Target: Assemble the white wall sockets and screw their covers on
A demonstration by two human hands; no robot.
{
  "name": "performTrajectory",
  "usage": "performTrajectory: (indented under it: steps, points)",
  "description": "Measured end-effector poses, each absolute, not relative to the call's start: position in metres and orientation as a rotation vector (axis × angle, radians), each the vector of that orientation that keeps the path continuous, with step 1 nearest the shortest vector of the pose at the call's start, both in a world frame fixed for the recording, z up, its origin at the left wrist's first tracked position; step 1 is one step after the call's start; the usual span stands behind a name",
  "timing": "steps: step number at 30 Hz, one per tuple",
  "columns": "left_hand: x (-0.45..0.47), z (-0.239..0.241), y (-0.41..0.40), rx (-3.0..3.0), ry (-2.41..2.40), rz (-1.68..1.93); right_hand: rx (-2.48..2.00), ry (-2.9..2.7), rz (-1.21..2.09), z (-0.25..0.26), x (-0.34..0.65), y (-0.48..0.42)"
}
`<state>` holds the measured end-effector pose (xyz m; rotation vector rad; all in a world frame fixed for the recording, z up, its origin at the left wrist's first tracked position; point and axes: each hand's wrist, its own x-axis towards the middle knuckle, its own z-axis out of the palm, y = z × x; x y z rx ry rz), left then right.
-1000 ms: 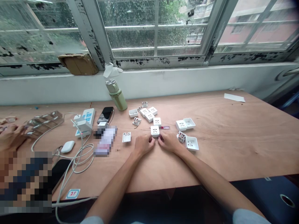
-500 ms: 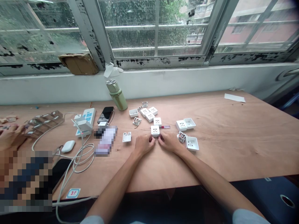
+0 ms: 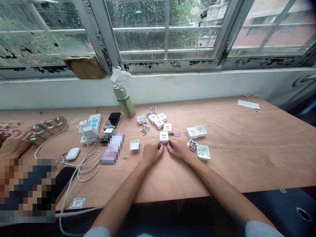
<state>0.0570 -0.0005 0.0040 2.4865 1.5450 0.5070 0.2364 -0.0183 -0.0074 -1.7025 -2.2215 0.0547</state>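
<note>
A white wall socket [image 3: 164, 137] lies face up just beyond my hands. My left hand [image 3: 152, 153] rests curled on the table at its near left corner. At the near right corner is my right hand [image 3: 178, 149], also curled, its fingertips touching or very close to the socket. Neither hand wraps round it. Another assembled socket [image 3: 167, 127] sits right behind, beside a pink-and-clear screwdriver [image 3: 175, 134]. To the left lies a white socket part [image 3: 134, 144]. Right of my right hand are a socket insert [image 3: 192, 144] and an open white housing [image 3: 203, 152].
Farther back are several sockets [image 3: 158, 123] and a green flask [image 3: 125, 103]. At the right lie a socket [image 3: 192, 132] and an empty box [image 3: 200, 130]. On the left are a power strip [image 3: 95, 122], loose cables [image 3: 85, 168], a phone [image 3: 112, 121] and a co-worker's hand [image 3: 16, 143].
The socket before my hands has shifted very slightly away from me, and the one behind it slightly right. My hands stay nearly still. The co-worker's hand at the left has moved.
</note>
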Motion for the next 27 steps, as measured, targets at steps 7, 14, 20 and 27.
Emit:
performTrajectory:
  steps: [7, 14, 20, 27]
  points:
    - [0.057, 0.004, -0.001, 2.442, 1.55, 0.615, -1.694, -2.209, 0.02, -0.006, 0.236, -0.015]
    - [0.053, 0.01, -0.001, 2.432, 1.601, 0.882, -1.681, -2.199, 0.044, -0.004, 0.236, -0.017]
    - [0.029, 0.018, 0.003, 2.221, 2.129, 1.156, -1.676, -2.195, 0.078, -0.003, 0.236, -0.017]
    - [0.015, 0.007, 0.007, 2.124, 2.222, 1.072, -1.696, -2.183, 0.058, -0.003, 0.235, -0.018]
